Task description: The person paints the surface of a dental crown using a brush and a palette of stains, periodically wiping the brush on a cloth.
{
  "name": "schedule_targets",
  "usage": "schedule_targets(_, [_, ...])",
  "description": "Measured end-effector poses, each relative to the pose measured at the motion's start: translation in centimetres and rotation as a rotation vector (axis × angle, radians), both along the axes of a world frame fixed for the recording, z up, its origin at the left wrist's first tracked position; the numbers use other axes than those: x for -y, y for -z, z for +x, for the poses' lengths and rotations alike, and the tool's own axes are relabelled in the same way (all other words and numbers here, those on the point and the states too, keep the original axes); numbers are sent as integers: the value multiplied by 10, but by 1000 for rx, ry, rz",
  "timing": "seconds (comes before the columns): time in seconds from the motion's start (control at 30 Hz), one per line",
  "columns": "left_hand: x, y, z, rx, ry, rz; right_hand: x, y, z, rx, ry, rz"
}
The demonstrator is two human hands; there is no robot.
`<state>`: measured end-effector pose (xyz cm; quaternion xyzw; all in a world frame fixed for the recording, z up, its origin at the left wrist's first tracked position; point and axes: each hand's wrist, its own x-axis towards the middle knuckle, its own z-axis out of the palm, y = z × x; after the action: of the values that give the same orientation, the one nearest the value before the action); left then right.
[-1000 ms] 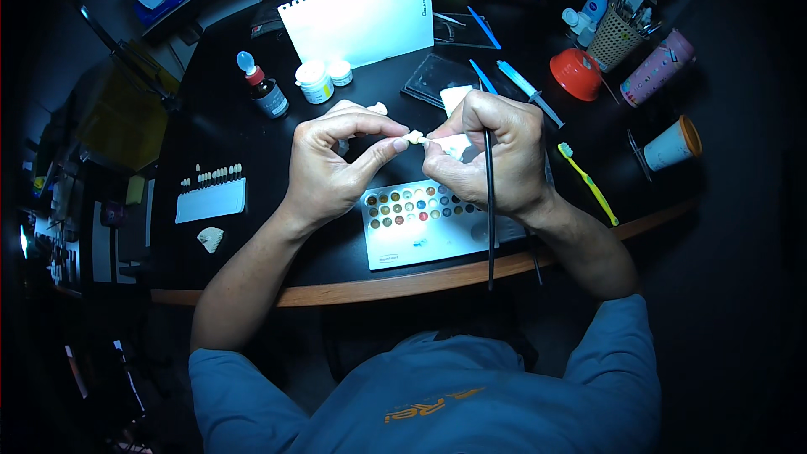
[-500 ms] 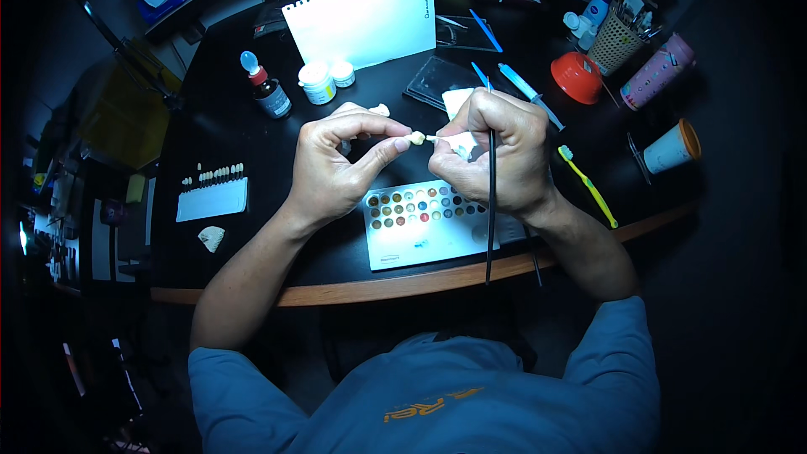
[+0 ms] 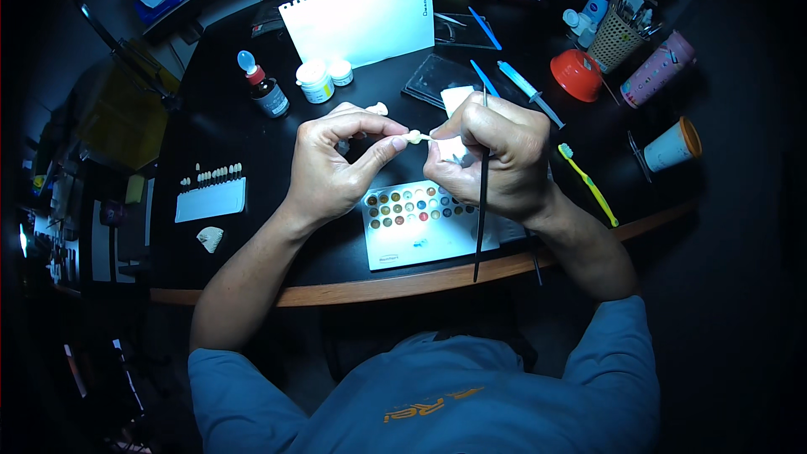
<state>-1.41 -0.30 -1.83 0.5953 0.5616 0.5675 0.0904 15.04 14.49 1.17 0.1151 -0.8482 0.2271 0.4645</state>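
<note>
Over the front middle of the desk, my left hand (image 3: 340,151) pinches a small cream tooth-shaped piece, like a dental crown (image 3: 414,137), between thumb and forefinger. My right hand (image 3: 496,143) is closed, its thumb and forefinger pinching a thin pale tip (image 3: 430,137) at the crown's right side. I cannot tell if that tip belongs to the crown or to a tool. A long thin black-handled brush (image 3: 481,210) is held in the right hand, pointing down toward me. White tissue (image 3: 454,151) shows beneath that hand. Below lies a white palette (image 3: 412,256) with rows of coloured wells.
To the left are a tooth shade guide (image 3: 210,206) and a pale dental cast (image 3: 210,240). Behind stand a dropper bottle (image 3: 271,99), white jars (image 3: 315,84) and a spiral pad (image 3: 361,25). Rightward are a syringe (image 3: 530,94), yellow toothbrush (image 3: 588,187), red bowl (image 3: 577,76) and cup (image 3: 672,147).
My right hand has shifted slightly left, closer to the crown, and the black handle has swung left with it. The left hand stays nearly still, with the crown turned a little.
</note>
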Motion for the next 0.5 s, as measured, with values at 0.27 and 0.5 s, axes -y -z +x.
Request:
schedule_targets(0.27, [1,-3,1,-28,-12,-8,2,1,-1,25,28,21])
schedule_targets(0.5, [0,-2,1,-29,-7,-14,2,2,-1,34,30,23])
